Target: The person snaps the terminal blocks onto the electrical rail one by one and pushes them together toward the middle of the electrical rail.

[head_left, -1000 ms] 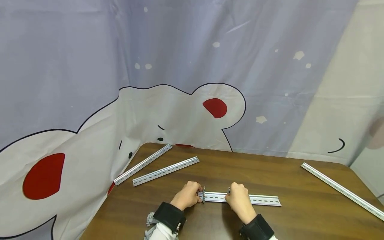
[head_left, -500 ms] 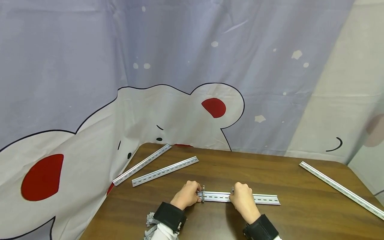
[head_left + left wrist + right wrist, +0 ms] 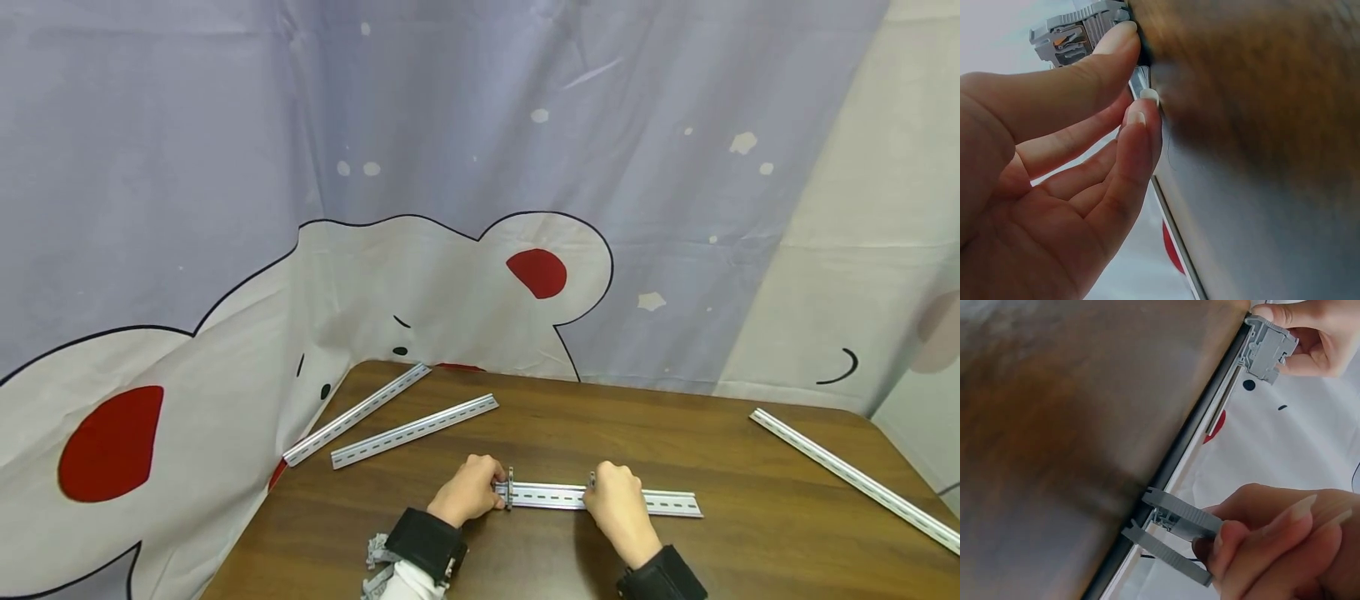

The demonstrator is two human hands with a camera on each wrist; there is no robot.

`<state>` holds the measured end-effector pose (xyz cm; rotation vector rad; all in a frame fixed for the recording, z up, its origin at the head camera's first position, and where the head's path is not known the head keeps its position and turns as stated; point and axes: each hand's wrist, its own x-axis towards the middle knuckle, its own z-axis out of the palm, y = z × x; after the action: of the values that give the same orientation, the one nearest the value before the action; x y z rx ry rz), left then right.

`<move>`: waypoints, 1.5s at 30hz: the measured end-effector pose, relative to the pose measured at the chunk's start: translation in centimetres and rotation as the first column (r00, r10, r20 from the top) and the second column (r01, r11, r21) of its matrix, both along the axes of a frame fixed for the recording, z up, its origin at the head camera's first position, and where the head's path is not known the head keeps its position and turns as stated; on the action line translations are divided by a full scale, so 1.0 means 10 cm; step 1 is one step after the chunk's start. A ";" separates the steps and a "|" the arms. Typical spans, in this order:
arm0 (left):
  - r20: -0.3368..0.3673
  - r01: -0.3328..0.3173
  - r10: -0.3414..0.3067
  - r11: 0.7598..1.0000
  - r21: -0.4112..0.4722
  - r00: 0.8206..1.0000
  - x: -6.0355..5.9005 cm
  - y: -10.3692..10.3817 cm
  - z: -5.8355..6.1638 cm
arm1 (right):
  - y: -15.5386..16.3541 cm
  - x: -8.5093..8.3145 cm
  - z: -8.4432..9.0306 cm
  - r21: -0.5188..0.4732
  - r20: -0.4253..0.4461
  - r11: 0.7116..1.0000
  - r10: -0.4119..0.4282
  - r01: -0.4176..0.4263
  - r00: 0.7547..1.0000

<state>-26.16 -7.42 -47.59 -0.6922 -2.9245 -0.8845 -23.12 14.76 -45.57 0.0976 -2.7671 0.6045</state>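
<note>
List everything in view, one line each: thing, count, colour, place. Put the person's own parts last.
Slotted rail in hand: one, silver, near edge of the table, lying left to right.
Grey clip at the rail's left end: one, grey plastic, seated on the rail, under the left hand's fingers.
Grey clip further along the rail: one, grey plastic, on the rail, in the right hand's grip.
Spare rails: two, silver, far left of the table, side by side at a slant.
Long rail: one, silver, right side of the table, slanted.
Table: one, dark brown wood.
Curtain: one, lilac with white bears and red patches, behind the table.
Wrist straps: two, black.
Left hand: holds the rail's left end.
Right hand: pinches the second clip.
</note>
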 end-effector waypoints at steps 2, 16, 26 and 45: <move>0.013 -0.005 0.005 1.000 0.000 1.000 0.01 -0.01 -0.02 | 0.00 0.01 -0.02 -0.006 0.021 1.000 -0.005 0.005 1.000; -0.027 0.011 -0.011 1.000 0.001 1.000 0.07 -0.04 -0.06 | -0.41 0.12 0.08 0.043 -0.005 0.999 0.017 -0.017 1.000; -0.038 0.017 -0.017 1.000 0.001 0.999 0.04 0.08 -0.07 | -0.94 0.04 -0.07 -0.074 0.029 0.988 0.137 -0.134 0.990; -0.017 -0.035 0.035 0.999 -0.021 0.999 0.01 0.03 0.04 | -0.91 -0.11 -0.06 -0.060 0.003 0.995 0.076 -0.075 0.997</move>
<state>-26.04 -7.16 -47.19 -0.6444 -2.9256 -0.8421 -24.23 5.63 -46.19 0.1884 -2.7585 0.7072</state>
